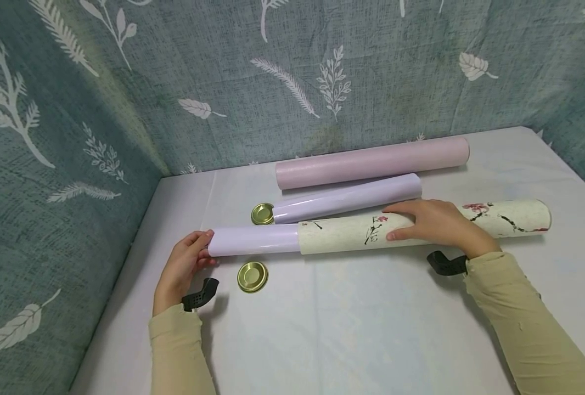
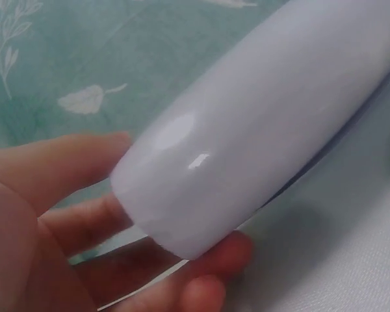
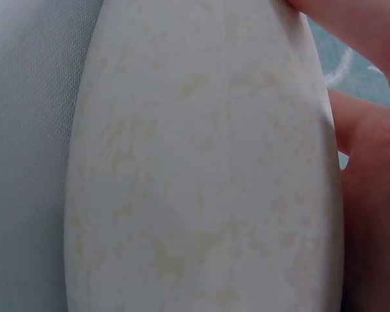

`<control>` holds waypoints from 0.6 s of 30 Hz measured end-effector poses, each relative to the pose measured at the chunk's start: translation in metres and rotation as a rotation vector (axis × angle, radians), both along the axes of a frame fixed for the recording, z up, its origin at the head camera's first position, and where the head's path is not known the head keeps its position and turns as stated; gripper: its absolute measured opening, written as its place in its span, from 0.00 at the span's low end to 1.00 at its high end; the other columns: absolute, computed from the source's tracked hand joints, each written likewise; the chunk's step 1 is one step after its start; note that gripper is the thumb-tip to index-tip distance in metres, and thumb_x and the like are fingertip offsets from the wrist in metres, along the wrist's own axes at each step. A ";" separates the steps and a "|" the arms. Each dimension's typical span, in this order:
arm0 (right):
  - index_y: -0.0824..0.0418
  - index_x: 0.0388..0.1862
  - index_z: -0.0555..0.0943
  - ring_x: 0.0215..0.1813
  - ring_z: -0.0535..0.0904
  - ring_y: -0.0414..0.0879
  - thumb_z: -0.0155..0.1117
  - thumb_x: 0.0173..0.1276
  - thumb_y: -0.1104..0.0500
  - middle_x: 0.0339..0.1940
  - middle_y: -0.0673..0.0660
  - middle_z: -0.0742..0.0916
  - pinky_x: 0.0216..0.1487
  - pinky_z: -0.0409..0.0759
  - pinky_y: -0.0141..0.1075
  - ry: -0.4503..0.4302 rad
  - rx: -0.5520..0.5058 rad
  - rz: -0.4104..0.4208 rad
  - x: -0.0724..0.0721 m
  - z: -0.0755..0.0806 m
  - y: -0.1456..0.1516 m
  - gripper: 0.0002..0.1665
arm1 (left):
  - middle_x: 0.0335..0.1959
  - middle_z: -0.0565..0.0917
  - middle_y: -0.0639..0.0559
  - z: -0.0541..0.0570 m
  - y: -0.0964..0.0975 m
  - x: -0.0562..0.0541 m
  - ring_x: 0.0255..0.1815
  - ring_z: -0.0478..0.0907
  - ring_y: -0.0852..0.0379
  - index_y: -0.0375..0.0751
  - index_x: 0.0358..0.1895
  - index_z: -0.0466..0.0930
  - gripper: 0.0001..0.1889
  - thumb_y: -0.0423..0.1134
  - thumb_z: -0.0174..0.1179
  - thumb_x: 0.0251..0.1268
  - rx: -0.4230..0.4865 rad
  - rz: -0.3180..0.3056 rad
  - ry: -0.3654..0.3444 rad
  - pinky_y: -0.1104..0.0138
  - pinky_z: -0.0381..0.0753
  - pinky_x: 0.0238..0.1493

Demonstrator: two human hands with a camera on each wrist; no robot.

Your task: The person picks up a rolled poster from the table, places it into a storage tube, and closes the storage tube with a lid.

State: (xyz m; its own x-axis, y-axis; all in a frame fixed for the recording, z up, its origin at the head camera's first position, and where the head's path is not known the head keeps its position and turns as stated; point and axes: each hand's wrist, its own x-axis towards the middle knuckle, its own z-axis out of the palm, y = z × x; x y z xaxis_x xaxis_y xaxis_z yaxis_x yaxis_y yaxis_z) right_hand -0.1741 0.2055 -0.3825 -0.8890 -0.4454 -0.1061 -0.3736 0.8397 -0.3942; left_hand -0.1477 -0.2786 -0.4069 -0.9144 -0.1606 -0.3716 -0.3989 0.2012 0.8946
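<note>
Pinching the outer end of the lilac roll (image 1: 255,240) with my left hand (image 1: 181,269), thumb and fingertips at opposite sides of the rim, likely to keep it lined up with the tube. Roll's other end sits inside the left mouth of the flowered tube (image 1: 342,236). Right hand (image 1: 438,224) wraps that tube past its middle, thumb on the near side, fingers on the far; presumably that stops it sliding or rolling. Both lie crosswise over the table (image 1: 361,340), one straight line. Near gold lid (image 1: 252,276) lies flat just in front of the roll, maybe so the mouth stays free; far gold lid (image 1: 261,214) behind, by a second lilac roll (image 1: 352,198). Pink tube (image 1: 371,163) at the back, untouched. Tube's right end: can't tell if capped.
</note>
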 end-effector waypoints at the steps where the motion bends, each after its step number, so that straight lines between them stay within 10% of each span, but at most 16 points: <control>1: 0.44 0.60 0.70 0.57 0.70 0.54 0.52 0.45 0.23 0.57 0.50 0.76 0.49 0.68 0.52 0.001 0.001 0.002 0.000 0.000 0.000 0.45 | 0.47 0.71 0.47 0.000 -0.001 0.000 0.32 0.75 0.58 0.41 0.51 0.67 0.27 0.59 0.55 0.56 0.006 -0.011 0.001 0.69 0.77 0.37; 18: 0.43 0.59 0.70 0.56 0.71 0.52 0.53 0.45 0.24 0.56 0.50 0.76 0.47 0.69 0.51 0.029 -0.001 -0.005 0.002 -0.001 -0.001 0.44 | 0.47 0.74 0.47 0.003 -0.002 0.005 0.40 0.78 0.57 0.37 0.48 0.68 0.21 0.50 0.55 0.60 0.101 -0.204 0.053 0.67 0.75 0.46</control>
State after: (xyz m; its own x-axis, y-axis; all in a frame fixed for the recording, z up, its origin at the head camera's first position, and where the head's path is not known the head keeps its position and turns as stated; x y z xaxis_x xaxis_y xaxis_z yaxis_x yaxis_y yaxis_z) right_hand -0.1723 0.2047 -0.3832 -0.8937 -0.4415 -0.0796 -0.3812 0.8409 -0.3841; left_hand -0.1427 -0.2808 -0.4035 -0.9429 0.0647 -0.3267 -0.3109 0.1812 0.9330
